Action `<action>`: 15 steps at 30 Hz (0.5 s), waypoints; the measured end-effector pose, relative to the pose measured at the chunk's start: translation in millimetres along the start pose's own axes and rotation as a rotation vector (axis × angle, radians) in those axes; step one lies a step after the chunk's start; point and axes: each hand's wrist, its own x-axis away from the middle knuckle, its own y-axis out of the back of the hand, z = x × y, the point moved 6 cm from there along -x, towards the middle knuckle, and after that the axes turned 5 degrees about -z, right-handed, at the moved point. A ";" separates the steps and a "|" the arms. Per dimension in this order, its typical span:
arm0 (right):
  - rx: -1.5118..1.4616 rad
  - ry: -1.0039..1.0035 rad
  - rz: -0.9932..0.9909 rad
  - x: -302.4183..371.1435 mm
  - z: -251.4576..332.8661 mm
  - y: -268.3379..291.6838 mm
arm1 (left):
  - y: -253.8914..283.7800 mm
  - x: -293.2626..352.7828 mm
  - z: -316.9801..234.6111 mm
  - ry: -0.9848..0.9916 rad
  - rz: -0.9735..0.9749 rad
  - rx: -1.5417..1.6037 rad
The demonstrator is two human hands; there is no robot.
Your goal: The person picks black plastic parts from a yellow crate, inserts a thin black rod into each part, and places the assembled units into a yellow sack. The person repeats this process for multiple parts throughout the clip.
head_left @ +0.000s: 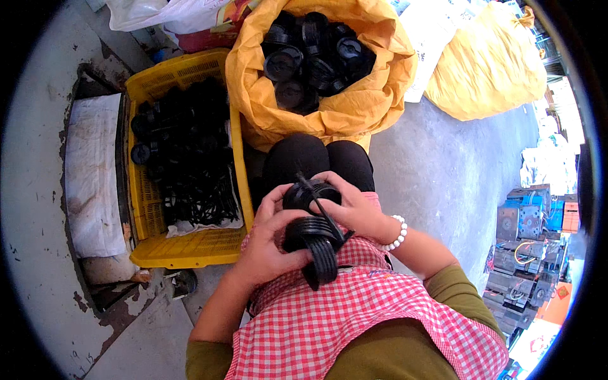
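Over my lap, my left hand (269, 247) is closed on a black ribbed plastic ring-like piece (320, 250), whose lower part hangs below my fingers. Just above it, my right hand (358, 212) grips a round black plastic part (304, 197), with the thumb on its near side and fingers over the far side. A thin black plastic strip (330, 221) runs across both pieces; whether it joins them I cannot tell. My left fingertips also reach the round part.
Left of my knees stands a yellow plastic crate (235, 152) of black parts. An open orange sack (253, 95) of round black caps sits ahead. Another orange sack (487, 66) lies at far right. Metal blocks (519, 221) are stacked on the right.
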 end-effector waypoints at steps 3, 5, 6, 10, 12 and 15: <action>-0.112 0.036 0.025 1.1 -4.5 -9.2 | -3.7 1.5 -5.2 -0.097 -0.016 -0.151; -0.358 -0.029 0.059 0.6 -13.6 -13.4 | -2.4 -1.5 -8.6 -0.088 -0.062 -0.118; -0.520 -0.197 0.142 6.0 -0.6 -17.3 | 1.8 -2.8 -12.1 -0.099 -0.061 -0.142; -0.652 -0.262 0.289 9.5 -9.2 -22.3 | 13.2 4.7 25.1 0.088 -0.109 0.347; -0.747 -0.208 0.229 10.6 -2.0 -23.6 | 15.5 11.1 16.1 -0.144 -0.030 -0.037; -0.580 0.150 0.083 5.3 13.6 -13.3 | -0.6 12.6 -25.5 -0.446 -0.064 -0.539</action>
